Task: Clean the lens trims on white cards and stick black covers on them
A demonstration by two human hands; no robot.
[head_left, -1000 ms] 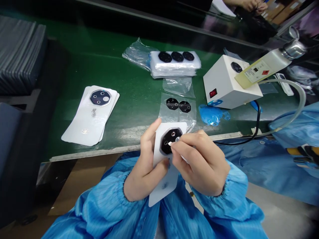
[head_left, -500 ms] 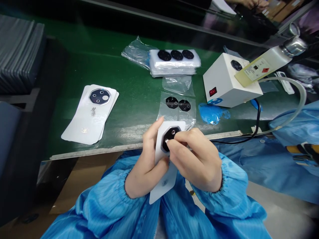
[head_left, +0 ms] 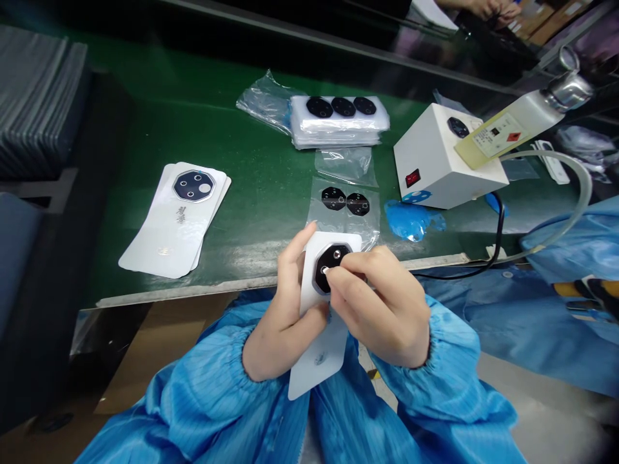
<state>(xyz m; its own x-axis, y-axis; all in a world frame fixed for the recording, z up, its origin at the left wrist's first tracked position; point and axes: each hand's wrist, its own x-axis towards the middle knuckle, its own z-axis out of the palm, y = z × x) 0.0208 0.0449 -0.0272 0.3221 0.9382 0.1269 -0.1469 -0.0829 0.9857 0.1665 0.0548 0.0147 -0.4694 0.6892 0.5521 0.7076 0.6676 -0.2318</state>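
Note:
My left hand [head_left: 285, 309] grips a white phone back cover [head_left: 319, 351] by its left edge, just below the table's front edge. The cover carries a black octagonal camera plate [head_left: 329, 263] near its top. My right hand [head_left: 382, 303] lies over the plate's right side, fingers curled and pinched, the fingertips pressing on the plate. Whether they hold something small is hidden. Both arms wear blue sleeves.
On the green table [head_left: 261, 174] lie a stack of white back covers [head_left: 176, 222], a clear bag with two black camera plates [head_left: 345, 201], a stack of trays with plates [head_left: 341, 122], a white box with a red switch [head_left: 442, 164], and blue film scraps [head_left: 411, 219]. Another person's hands [head_left: 483, 8] are far right.
My right hand has slid left over the camera plate and covers more of it. The cover has tilted slightly in my left hand.

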